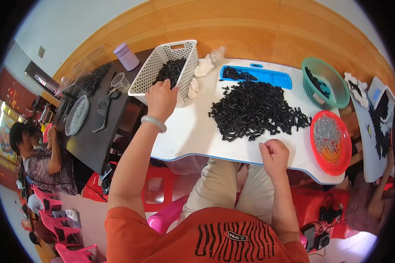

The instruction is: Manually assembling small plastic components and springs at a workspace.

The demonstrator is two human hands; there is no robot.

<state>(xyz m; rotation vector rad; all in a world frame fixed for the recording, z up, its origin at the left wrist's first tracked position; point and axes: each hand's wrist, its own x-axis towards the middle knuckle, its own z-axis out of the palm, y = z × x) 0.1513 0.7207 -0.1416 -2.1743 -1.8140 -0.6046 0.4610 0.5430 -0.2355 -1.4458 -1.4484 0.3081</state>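
Left hand (161, 100) at white basket's near rim, grip indeterminable; black pile (258, 109), pieces' axes mixed, lies far, slightly left of nearer right hand (274, 157); right hand curled closed.

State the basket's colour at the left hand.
The basket is white, seen best in the head view.

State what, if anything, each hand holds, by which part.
Cannot be told: the left hand is at the white basket, its grasp hidden; the right hand is curled, its inside hidden.

Lilac bottle (127, 58) on dark table (90, 142), pink chairs (52, 222) leftward
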